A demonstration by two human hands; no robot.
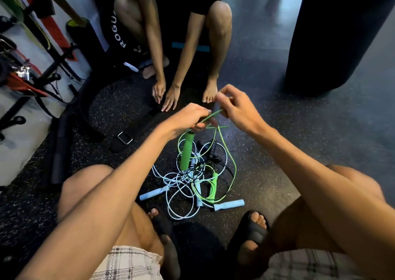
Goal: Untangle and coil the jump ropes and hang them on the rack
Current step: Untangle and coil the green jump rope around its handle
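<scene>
Jump ropes (186,179) lay in a tangled pile on the speckled rubber floor (267,151) between the crouching person's sandalled feet. The pile held white cords with pale blue handles (229,205), a black cord and a green rope. The left hand (190,118) was curled round the green cord (235,170) just above one green handle (186,150), which hung nearly upright over the pile. The right hand (235,106), close beside it, pinched a loop of the same cord between thumb and fingertips. The second green handle (213,186) lay in the tangle. Opposite, another person (220,23) squatted with both hands spread low near the floor. A black strap with a metal buckle (125,138) lay left of the pile.
</scene>
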